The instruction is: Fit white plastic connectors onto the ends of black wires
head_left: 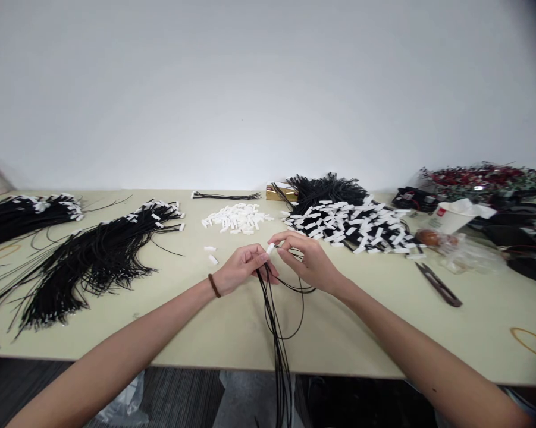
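Observation:
Over the middle of the table, my left hand (248, 263) is closed, pinching a small white connector (270, 249) between thumb and fingers. Thin black wires (275, 333) hang from beneath it, past the table's front edge. My right hand (304, 257) is closed too, its thumb and index finger pinched at the connector's upper end; whether a wire tip sits between them is too small to see. One wire loops below the right hand. Two loose white connectors (213, 260) lie left of my hands, and a heap of white connectors (238, 218) lies behind them.
Bundles of black wires with white connectors (102, 255) lie at left. Another pile of connectored wires (352, 226) is at back right, beside a gold box (282, 191). Thread snips (438, 284), a paper cup (453, 217), a plastic bag (468, 255) and red wires (486, 180) are at right.

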`<state>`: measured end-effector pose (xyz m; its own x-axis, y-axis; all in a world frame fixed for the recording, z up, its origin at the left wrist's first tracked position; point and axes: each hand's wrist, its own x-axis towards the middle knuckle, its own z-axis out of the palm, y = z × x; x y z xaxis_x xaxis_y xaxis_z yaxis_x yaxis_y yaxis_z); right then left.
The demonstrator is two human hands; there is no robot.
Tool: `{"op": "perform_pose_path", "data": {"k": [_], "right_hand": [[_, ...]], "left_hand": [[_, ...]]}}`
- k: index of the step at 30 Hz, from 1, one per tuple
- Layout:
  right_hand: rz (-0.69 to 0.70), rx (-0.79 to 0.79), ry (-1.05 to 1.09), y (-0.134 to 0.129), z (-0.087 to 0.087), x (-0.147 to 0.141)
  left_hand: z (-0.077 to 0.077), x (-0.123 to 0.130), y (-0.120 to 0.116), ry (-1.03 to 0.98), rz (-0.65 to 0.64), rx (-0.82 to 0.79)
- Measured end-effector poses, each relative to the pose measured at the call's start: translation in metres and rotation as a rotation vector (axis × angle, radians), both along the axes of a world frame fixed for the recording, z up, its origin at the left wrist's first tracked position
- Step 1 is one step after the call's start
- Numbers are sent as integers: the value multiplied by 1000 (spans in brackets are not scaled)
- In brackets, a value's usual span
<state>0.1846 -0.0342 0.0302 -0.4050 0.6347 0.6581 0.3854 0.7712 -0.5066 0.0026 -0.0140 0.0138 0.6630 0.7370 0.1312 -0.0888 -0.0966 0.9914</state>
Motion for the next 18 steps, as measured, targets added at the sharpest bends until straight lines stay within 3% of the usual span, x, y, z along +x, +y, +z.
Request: {"op": "perform_pose_path", "data": {"k": [9, 15, 18], "right_hand": [[16, -17, -30, 1, 1, 0], [-282, 234, -157, 4, -7, -2], [-217, 280, -222, 0, -8, -5]], "left_hand": [[-3, 1, 0, -16, -1, -48], [-8, 2, 7, -119, 131, -138], [-10, 2, 10, -146, 206, -162]]}}
